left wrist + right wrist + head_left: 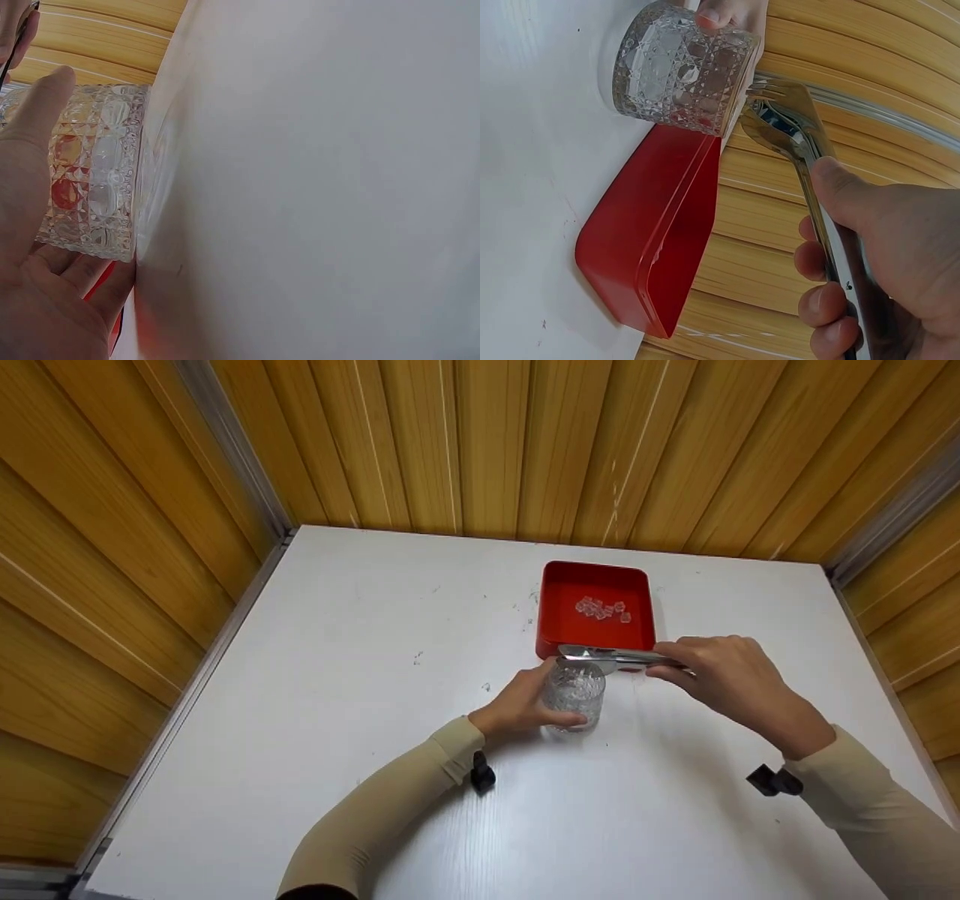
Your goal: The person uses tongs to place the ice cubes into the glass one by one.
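Observation:
A clear cut-glass tumbler stands upright on the white table. My left hand holds it, thumb on the near side and fingers round the far side, as the left wrist view also shows. Metal tongs are gripped in my right hand, thumb on one side and fingers curled on the other. The tong ends lie over the tumbler's rim in the head view. Whether anything sits between them I cannot tell. Behind the tumbler, a red square tray contains several small clear cubes.
The white table carries a few small dark marks. Wood-panelled walls rise behind and at both sides, with metal frame bars at the corners. A small black device is strapped to each wrist.

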Available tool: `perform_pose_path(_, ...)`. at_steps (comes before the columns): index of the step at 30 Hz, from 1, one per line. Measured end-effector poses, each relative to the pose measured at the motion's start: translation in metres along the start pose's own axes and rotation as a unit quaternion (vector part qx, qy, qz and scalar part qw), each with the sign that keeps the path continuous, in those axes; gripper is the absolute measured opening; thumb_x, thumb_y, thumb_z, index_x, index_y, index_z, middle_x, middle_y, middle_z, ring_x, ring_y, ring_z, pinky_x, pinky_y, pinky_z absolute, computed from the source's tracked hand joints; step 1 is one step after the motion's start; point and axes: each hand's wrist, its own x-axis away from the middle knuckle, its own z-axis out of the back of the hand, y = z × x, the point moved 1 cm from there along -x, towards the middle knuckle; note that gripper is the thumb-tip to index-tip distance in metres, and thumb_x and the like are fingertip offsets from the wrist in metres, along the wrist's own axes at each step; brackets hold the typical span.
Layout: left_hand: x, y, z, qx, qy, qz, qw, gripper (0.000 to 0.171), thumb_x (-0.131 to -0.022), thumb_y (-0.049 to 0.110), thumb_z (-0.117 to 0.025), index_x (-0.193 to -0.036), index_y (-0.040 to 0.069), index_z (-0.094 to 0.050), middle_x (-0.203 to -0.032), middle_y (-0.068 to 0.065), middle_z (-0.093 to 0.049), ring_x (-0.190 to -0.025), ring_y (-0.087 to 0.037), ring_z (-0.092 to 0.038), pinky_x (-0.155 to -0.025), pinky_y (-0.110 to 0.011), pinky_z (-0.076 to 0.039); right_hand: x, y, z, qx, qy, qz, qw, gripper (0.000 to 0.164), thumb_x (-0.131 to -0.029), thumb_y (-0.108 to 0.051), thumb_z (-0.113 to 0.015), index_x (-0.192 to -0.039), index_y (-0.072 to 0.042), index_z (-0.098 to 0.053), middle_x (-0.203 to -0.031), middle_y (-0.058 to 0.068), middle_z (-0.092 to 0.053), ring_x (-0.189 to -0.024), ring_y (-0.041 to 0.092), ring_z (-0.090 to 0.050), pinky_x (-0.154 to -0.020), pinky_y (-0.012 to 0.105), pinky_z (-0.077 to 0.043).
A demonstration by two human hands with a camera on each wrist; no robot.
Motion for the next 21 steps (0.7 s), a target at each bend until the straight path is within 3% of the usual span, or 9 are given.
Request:
perform_pose_path(5,-0.001,0.000,0.001,-0.003,0.000,0.009,1.0000,0.081,-0.080,0.041,-0.089,-0.142,0.012,-0.046,-0.126,-0.006,-0.067,-0.111,-0.014,-0.063,-0.096,-0.024,-0.051,-0.008,0.006,0.005,0.002,-0.003,0.004,1.000,0.026,-0.084,-0.023,-0.086,-0.107,-0.014,-0.079,-0.078,-0.001,-0.073,-0.053,0.009,-0.047,-0.048,0.025,-0.039)
perform_pose_path(13,-0.002,0.000,0.000,-0.005,-0.004,0.022,0.9997,0.085,-0.079,0.046,-0.088,-0.148,0.021,-0.044,-0.132,0.001,-0.063,-0.116,-0.011,-0.060,-0.099,-0.024,-0.049,-0.020,0.016,0.010,0.010,-0.009,0.003,1.000,0.028,-0.086,-0.023,-0.084,-0.112,-0.012,-0.078,-0.073,-0.003,-0.069,-0.053,0.008,-0.046,-0.048,0.026,-0.039)
perform_pose_path(21,-0.002,0.001,0.000,-0.005,-0.004,0.025,0.9997,0.087,-0.080,0.045,-0.088,-0.150,0.022,-0.043,-0.133,0.001,-0.063,-0.115,-0.012,-0.059,-0.099,-0.024,-0.049,-0.037,0.031,0.010,0.015,-0.017,0.000,1.000,0.024,-0.088,-0.021,-0.083,-0.111,-0.013,-0.078,-0.075,-0.004,-0.068,-0.055,0.010,-0.047,-0.050,0.026,-0.040)
